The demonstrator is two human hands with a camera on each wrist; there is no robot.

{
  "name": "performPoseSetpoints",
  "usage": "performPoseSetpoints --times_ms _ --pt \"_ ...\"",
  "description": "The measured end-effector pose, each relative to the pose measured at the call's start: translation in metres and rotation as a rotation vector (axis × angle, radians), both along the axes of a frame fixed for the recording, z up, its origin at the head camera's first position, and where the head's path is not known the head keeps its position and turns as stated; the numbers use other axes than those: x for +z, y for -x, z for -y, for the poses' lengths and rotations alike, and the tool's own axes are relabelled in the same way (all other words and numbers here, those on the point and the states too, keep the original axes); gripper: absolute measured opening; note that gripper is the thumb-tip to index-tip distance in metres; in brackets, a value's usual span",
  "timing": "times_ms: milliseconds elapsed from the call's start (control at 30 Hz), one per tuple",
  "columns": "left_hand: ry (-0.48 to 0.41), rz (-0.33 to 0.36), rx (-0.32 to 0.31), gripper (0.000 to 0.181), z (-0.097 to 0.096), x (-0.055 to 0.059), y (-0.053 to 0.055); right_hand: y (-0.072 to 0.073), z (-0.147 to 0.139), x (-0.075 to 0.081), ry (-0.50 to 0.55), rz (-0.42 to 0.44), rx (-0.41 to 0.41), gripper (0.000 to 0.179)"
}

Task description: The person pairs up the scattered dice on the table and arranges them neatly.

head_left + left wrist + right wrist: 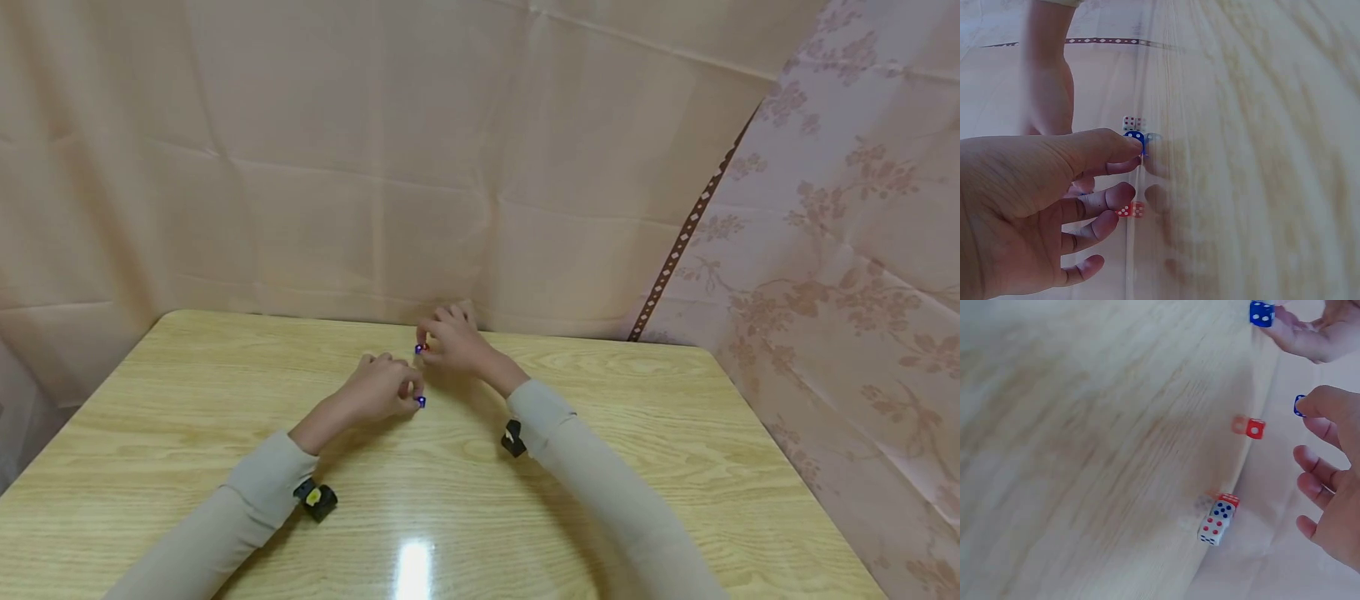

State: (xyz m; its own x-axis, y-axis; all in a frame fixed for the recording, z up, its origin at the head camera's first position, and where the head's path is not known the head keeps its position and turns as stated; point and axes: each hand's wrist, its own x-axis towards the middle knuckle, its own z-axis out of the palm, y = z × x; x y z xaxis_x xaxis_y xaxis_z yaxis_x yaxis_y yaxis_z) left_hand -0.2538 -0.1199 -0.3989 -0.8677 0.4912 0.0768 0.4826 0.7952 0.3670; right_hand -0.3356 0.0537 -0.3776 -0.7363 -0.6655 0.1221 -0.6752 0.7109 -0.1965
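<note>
My left hand (381,388) pinches a blue die (1134,139) between thumb and forefinger, low over the wooden tabletop. Farther back, my right hand (454,341) holds another blue die (1299,405) at its thumb and fingertip, with the other fingers loosely bent. In the right wrist view, a single red die (1255,429) sits on the table between the hands' dice and a small group. That group has white dice (1215,525), with red and blue pips, side by side, and a red die (1229,499) behind them, partly covered.
The wooden table (637,433) ends at a beige cloth (337,183) hanging close behind the right hand. A flowered cloth (862,275) hangs along the right side. Dark wrist cameras (318,502) sit below both cuffs, near the tabletop.
</note>
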Motion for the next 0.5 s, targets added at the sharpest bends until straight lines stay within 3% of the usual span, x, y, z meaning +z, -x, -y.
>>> performPoseSetpoints --times_ms 333,500 --pt "-0.003 -0.004 -0.002 0.012 0.001 -0.001 -0.002 -0.02 -0.03 0.007 0.119 0.061 0.008 0.013" --pt "-0.008 -0.017 -0.002 0.011 0.001 -0.001 -0.002 -0.034 -0.042 0.009 0.116 0.08 -0.007 0.011"
